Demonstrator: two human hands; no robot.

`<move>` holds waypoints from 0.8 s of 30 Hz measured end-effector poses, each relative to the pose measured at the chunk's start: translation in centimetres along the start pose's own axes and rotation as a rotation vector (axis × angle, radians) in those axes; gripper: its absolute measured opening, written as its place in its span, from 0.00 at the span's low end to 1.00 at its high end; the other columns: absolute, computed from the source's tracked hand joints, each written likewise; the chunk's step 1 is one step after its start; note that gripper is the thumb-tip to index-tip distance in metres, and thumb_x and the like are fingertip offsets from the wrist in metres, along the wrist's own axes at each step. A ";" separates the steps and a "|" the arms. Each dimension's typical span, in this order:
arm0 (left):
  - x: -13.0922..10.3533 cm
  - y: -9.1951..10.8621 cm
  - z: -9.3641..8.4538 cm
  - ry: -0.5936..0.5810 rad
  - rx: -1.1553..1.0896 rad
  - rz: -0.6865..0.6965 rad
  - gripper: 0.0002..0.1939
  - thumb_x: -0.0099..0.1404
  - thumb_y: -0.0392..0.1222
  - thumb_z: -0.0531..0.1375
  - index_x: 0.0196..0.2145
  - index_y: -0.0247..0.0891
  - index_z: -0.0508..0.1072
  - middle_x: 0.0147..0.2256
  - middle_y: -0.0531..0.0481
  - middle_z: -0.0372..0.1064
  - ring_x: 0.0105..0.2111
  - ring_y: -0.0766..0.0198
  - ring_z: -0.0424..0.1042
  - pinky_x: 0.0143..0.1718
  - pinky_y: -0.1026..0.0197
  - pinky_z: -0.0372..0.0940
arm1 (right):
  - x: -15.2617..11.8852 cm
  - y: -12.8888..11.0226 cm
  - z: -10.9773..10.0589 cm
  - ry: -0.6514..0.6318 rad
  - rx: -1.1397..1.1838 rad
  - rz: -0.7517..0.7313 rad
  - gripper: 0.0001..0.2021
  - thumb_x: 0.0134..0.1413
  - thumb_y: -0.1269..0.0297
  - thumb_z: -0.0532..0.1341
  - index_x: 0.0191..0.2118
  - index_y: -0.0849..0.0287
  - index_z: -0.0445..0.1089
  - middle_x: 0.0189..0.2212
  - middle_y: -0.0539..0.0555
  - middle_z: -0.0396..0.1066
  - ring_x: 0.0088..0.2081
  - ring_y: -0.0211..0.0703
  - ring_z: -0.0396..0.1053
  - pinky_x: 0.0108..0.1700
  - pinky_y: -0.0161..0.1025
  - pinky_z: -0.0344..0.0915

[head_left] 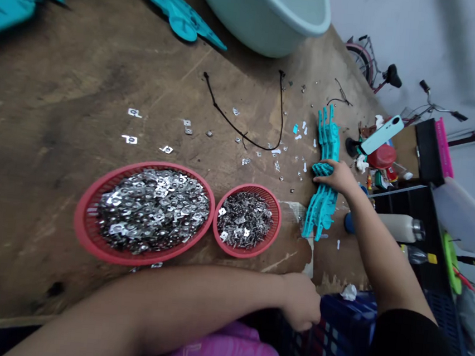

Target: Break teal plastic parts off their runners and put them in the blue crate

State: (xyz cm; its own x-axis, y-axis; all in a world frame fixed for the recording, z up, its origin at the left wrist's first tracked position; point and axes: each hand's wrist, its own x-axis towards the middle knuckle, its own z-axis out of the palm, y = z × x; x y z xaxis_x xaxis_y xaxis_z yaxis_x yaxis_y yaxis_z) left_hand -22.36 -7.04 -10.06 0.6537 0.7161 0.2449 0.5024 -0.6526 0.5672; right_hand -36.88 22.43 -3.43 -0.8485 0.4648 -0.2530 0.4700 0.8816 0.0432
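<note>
My right hand (335, 177) is closed over turquoise plastic parts (329, 142), a stacked bundle lying on the wooden table (82, 90), with the thumb and fingers around its middle. My left hand (301, 303) hangs at the table's near edge, beside a dark blue plastic crate (342, 333). Its fingers are curled, and anything inside them is hidden. To the left of the hands, a large red basket (83, 236) holds many small stamped metal pieces. Next to it, a smaller red basket (277, 221) contains finer metal pieces.
A pale green basin (261, 23) stands at the back, with long turquoise parts (181, 18) nearby. A black cord (242, 133) and loose metal bits lie on the table. A white bottle (398, 227) and a light blue handheld device (382, 135) are at the right.
</note>
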 end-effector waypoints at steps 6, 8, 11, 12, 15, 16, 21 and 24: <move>-0.6 -0.1 0.0 0.025 0.072 -0.034 0.14 0.71 0.49 0.60 0.45 0.50 0.87 0.36 0.50 0.83 0.33 0.54 0.81 0.26 0.56 0.63 | 1.3 -1.8 -1.9 -0.007 -0.008 0.015 0.37 0.45 0.55 0.85 0.61 0.54 0.80 0.44 0.58 0.69 0.48 0.63 0.73 0.58 0.60 0.75; -1.1 -0.3 -0.4 0.042 0.117 -0.051 0.13 0.71 0.49 0.61 0.43 0.50 0.86 0.35 0.50 0.83 0.33 0.55 0.80 0.27 0.57 0.63 | -0.1 -3.1 -3.7 0.038 0.016 0.011 0.36 0.43 0.56 0.86 0.59 0.54 0.81 0.46 0.59 0.68 0.47 0.62 0.74 0.58 0.60 0.75; -2.1 -0.7 -0.9 -0.001 0.191 -0.039 0.13 0.72 0.48 0.59 0.42 0.49 0.85 0.37 0.51 0.83 0.35 0.57 0.80 0.31 0.57 0.66 | -6.5 -4.7 -8.4 0.211 0.082 0.018 0.37 0.45 0.55 0.86 0.62 0.49 0.79 0.53 0.59 0.65 0.52 0.62 0.73 0.62 0.60 0.74; -2.4 -0.7 -1.0 -0.019 0.211 -0.033 0.13 0.73 0.48 0.58 0.42 0.48 0.84 0.38 0.50 0.83 0.36 0.56 0.80 0.33 0.57 0.67 | -10.0 -5.0 -10.4 0.283 0.097 0.012 0.36 0.47 0.54 0.86 0.62 0.45 0.79 0.55 0.58 0.64 0.55 0.62 0.72 0.64 0.59 0.72; -3.3 -0.7 -1.3 -0.065 0.254 -0.021 0.13 0.74 0.46 0.57 0.42 0.43 0.82 0.39 0.47 0.82 0.37 0.55 0.80 0.37 0.57 0.68 | -23.7 -5.3 -17.1 0.480 0.041 -0.058 0.34 0.47 0.55 0.86 0.60 0.45 0.79 0.60 0.54 0.62 0.63 0.65 0.67 0.71 0.59 0.67; -3.4 -0.7 -1.4 -0.081 0.262 -0.017 0.12 0.73 0.45 0.57 0.41 0.42 0.81 0.38 0.46 0.81 0.37 0.54 0.80 0.38 0.57 0.68 | -28.7 -5.2 -19.1 0.534 0.008 -0.021 0.34 0.48 0.55 0.86 0.61 0.45 0.79 0.62 0.53 0.62 0.64 0.64 0.66 0.73 0.57 0.64; -3.3 -1.1 -1.7 -0.156 0.322 -0.031 0.10 0.73 0.41 0.56 0.37 0.39 0.77 0.36 0.44 0.78 0.35 0.54 0.78 0.40 0.58 0.64 | -51.7 -0.5 -21.7 0.625 -0.173 0.322 0.37 0.53 0.38 0.81 0.63 0.51 0.79 0.56 0.55 0.65 0.61 0.63 0.68 0.68 0.58 0.66; -3.2 -0.9 -1.5 -0.180 0.392 -0.073 0.12 0.74 0.42 0.54 0.38 0.39 0.77 0.40 0.43 0.79 0.36 0.54 0.77 0.39 0.59 0.62 | -63.0 4.9 -14.7 0.603 -0.160 0.734 0.36 0.46 0.51 0.87 0.60 0.54 0.81 0.54 0.61 0.64 0.57 0.63 0.68 0.65 0.57 0.68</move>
State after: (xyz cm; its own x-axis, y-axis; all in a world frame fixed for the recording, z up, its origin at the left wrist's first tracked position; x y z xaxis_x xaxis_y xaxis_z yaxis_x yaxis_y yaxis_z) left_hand -25.76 -8.37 -10.14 0.6796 0.7316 0.0547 0.7048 -0.6717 0.2282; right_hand 15.30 -1.28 26.89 -0.3591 0.8301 0.4266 0.9328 0.3339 0.1355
